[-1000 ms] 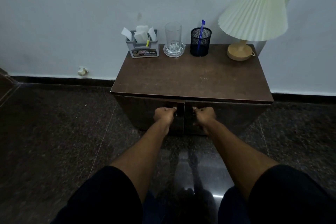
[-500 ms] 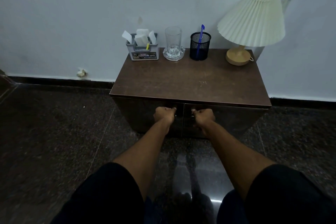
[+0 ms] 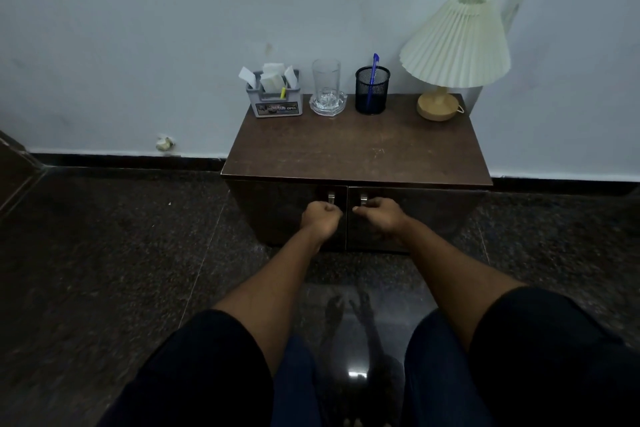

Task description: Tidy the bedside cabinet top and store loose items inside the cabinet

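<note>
The dark brown bedside cabinet [image 3: 356, 152] stands against the wall with both doors shut. At the back of its top stand a grey organiser [image 3: 275, 104] holding paper slips, a clear glass [image 3: 326, 81] on a glass dish, a black mesh pen cup [image 3: 372, 90] with a blue pen, and a cream pleated lamp [image 3: 455, 45]. My left hand [image 3: 320, 217] is curled in a fist at the lower end of the left door handle [image 3: 331, 198]. My right hand [image 3: 381, 215] is closed at the bottom of the right door handle [image 3: 363, 199].
Dark polished stone floor [image 3: 121, 270] spreads around the cabinet, with a black skirting along the pale wall. A small crumpled pale object [image 3: 164, 143] sits at the wall base to the left. My knees fill the bottom of the view.
The view has pulled back and up, so the cabinet looks smaller. Both hands sit slightly lower on the handles, whose metal tops now show. The doors remain shut.
</note>
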